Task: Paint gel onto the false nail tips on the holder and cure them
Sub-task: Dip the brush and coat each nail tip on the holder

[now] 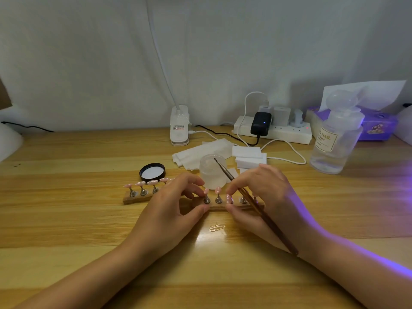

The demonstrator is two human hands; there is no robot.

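Two wooden holders lie on the table, each with pink nail tips on metal pegs. The left holder [136, 198] sits behind my left hand. My left hand [171, 210] pinches the near left end of the right holder [217, 206] between thumb and fingers. My right hand [265, 197] holds a thin brown brush [256, 204] that points up and away, while its thumb and fingertips touch a pink tip [229, 198] on that holder. The frosted gel jar [213, 172] stands open just behind, its black lid [152, 172] upturned to the left.
White wipes [200, 152] and foam blocks [248, 156] lie behind the jar. A clip lamp base [179, 126], a power strip [276, 130] with cables, a clear liquid bottle [334, 141] and a purple tissue box [376, 126] line the back. Violet light falls from the right.
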